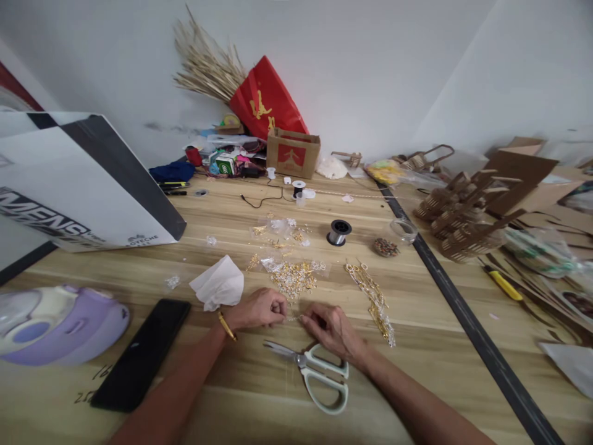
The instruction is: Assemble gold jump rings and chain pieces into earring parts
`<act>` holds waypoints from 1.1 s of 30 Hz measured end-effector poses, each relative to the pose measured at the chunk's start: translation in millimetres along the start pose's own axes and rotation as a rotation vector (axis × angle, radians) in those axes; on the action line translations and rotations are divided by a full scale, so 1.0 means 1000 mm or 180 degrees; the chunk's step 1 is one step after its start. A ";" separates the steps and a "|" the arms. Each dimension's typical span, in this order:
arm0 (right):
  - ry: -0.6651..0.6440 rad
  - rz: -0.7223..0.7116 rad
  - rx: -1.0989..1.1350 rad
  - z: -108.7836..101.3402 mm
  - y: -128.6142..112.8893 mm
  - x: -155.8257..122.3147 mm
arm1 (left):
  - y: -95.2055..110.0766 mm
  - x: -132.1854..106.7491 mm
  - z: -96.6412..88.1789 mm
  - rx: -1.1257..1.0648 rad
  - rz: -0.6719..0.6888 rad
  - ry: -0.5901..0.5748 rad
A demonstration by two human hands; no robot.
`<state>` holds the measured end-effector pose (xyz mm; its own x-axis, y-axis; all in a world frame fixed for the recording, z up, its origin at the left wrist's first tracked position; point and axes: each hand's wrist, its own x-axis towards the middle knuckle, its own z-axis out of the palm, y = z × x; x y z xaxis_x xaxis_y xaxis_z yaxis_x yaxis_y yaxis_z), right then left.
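Observation:
My left hand is closed in a pinch, a gold bangle on its wrist. To its right my right hand also pinches. A short, thin beaded strand runs between the fingertips of both hands, just above the wooden table. Directly beyond them lies a pile of gold and clear beads on a plastic bag. Scissors with pale green handles lie partly beneath my right hand, blades pointing left. Finished-looking gold and silver beaded strands rest to the right. A crumpled white tissue sits beyond my left wrist.
A black phone and a purple-and-cream device lie at left, below a large white box. A wire spool, a dish of dark beads and small woven baskets stand right. Paper bags line the back.

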<state>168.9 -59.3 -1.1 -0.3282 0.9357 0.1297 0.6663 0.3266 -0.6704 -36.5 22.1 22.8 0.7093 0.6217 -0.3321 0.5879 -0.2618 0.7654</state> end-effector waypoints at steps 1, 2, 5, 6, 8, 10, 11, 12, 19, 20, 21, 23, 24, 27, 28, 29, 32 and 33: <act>0.0006 0.0033 0.0080 0.000 0.001 0.000 | 0.000 0.000 0.000 -0.0059 -0.0037 -0.0024; 0.0007 0.0056 0.0156 -0.001 0.002 0.001 | 0.000 0.000 -0.001 -0.0079 -0.0045 -0.0028; 0.0049 0.0078 0.0305 0.000 0.003 0.001 | 0.001 -0.001 -0.001 0.0002 0.0080 0.0032; 0.0068 0.0076 0.0327 0.000 0.004 0.001 | 0.001 -0.001 -0.001 0.0033 0.0118 0.0051; 0.0100 0.0062 0.0339 0.000 0.005 0.001 | 0.000 0.000 -0.001 0.0074 0.0147 0.0072; 0.0122 0.0039 0.0342 0.001 0.005 0.001 | 0.000 0.000 0.000 0.0096 0.0131 0.0086; 0.0131 0.0029 0.0345 0.001 0.006 0.002 | 0.000 0.000 0.000 0.0100 0.0124 0.0096; 0.0139 0.0021 0.0346 0.000 0.005 0.002 | 0.001 0.000 0.000 0.0106 0.0119 0.0115; 0.0199 0.0028 0.0327 -0.007 0.001 0.005 | -0.001 0.003 0.001 -0.0121 0.0011 0.0178; 0.0271 0.0018 0.0253 -0.010 0.000 0.006 | -0.002 0.004 0.002 -0.0180 0.0003 0.0175; 0.0351 0.0007 0.0151 -0.013 0.000 0.007 | -0.003 0.005 0.002 -0.0227 0.0006 0.0178; 0.0458 -0.0003 -0.0121 -0.022 0.000 0.009 | -0.005 0.006 0.003 -0.0294 0.0042 0.0163; 0.0466 -0.0010 -0.0287 -0.028 0.001 0.012 | -0.005 0.006 0.003 -0.0317 0.0054 0.0149; 0.0404 0.0115 -0.0976 -0.050 0.008 0.026 | -0.004 0.006 0.002 -0.0370 0.0054 0.0099; 0.0357 0.0135 -0.1243 -0.057 0.012 0.034 | -0.004 0.005 0.001 -0.0382 0.0049 0.0092; 0.0354 0.0227 -0.1479 -0.064 0.016 0.043 | -0.003 0.005 0.001 -0.0390 0.0043 0.0090; 0.0227 0.0527 -0.1985 -0.079 0.030 0.073 | -0.005 0.005 0.001 -0.0392 0.0043 0.0110; 0.0105 0.0588 -0.2119 -0.082 0.034 0.083 | -0.006 0.005 0.002 -0.0389 0.0049 0.0118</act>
<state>219.2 40.1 47.0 -0.1563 0.9840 0.0857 0.9820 0.1642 -0.0938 -35.8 25.2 16.1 0.7017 0.6458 -0.3011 0.5238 -0.1810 0.8324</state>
